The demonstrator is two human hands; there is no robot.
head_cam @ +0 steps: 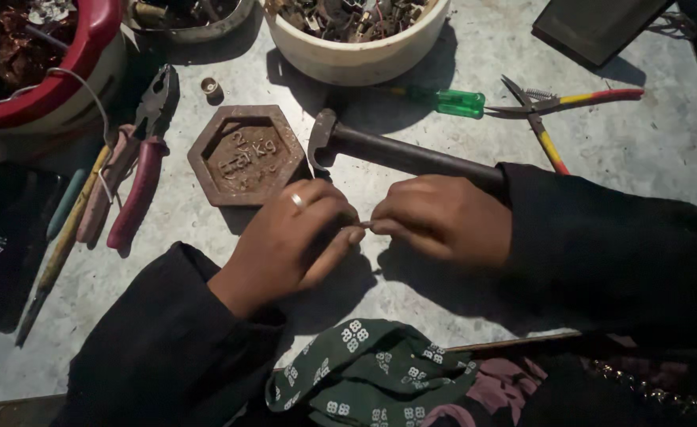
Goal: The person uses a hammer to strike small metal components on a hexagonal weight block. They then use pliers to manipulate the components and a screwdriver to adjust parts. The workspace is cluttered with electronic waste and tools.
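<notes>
Both hands pinch one tiny piece between them, left hand [289, 237] and right hand [443, 217] meeting fingertip to fingertip, too small to identify. Looks like mid-fiddling; next it needs a steady twist, hammer [396, 152] and rusty hexagonal weight [246, 154] just behind

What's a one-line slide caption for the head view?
Left hand and right hand pinch a small piece together on a metal table, beside hexagonal weight, hammer and pliers.

Rusty hexagonal weight [247, 155], hammer [396, 152], pink-handled pliers [136, 162].
</notes>
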